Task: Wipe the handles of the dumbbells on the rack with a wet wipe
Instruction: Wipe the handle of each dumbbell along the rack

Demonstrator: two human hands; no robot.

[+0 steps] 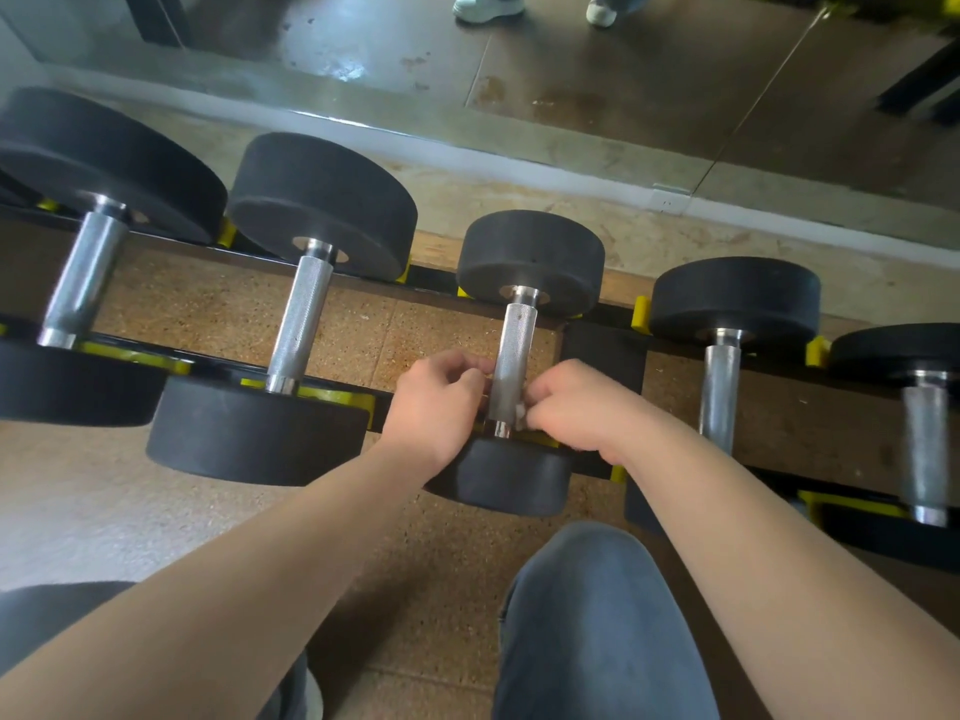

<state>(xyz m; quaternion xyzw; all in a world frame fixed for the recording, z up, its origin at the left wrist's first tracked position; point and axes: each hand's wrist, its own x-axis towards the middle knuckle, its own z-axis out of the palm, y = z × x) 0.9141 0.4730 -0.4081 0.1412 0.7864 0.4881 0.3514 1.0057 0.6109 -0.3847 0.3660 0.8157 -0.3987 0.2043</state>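
The right hand (576, 407) is in the middle of the frame, with its fingers curled, and it pinches a small white piece of the wet wipe (519, 411) against the right side of a metal handle (511, 356). The left hand (441, 402) is just on the other side of this handle, also with the fingers curled tight and touching the metal; I cannot tell if it holds an end of the wipe, because the fingers hide it. Both hands are at the lower end of the handle, close to the nearer black head. The handle belongs to the middle dumbbell (530, 262), which lies across the black rack (431, 278), between yellow saddles (641, 311). The other dumbbells (322, 205) lie on the same rack, 2 bigger ones toward the left of the frame and 2 toward the right. Under the rack is a brown speckled floor (208, 304). At the bottom of the frame is a knee (587, 615) in grey-blue trousers. Along the top of the frame stands a mirror (623, 96), and in it a pair of white shoes (488, 5) shows at the upper edge.
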